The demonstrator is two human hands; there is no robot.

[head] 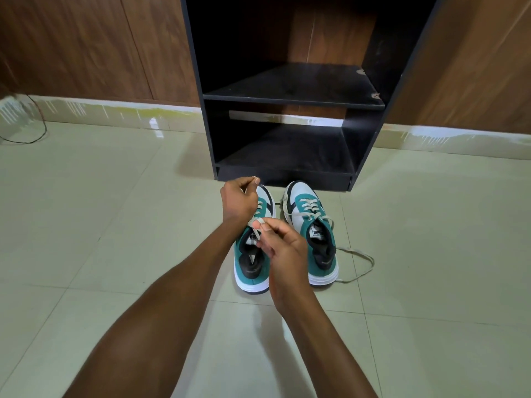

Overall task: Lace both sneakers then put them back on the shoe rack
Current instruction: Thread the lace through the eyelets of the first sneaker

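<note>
Sneakers (pixel 284 234) side by side on pale tile floor (pixel 431 254), toes toward black shoe rack (pixel 287 96). Left hand (pixel 240 201) pinching lace end, raised; right hand (pixel 283 244) pinching lace (pixel 257 222) over left shoe's tongue. Lacing step, probably; next, pull snug, knot. Right shoe's lace trailing loose. Wood-panelled wall (pixel 86 44) behind.

Two sneakers (pixel 310 234) in teal, white and black with white soles and cream laces (pixel 309 209); black shoe rack (pixel 290 96); pale green glossy floor tiles (pixel 431 254); brown wood-grain wall panels (pixel 86 44).
</note>
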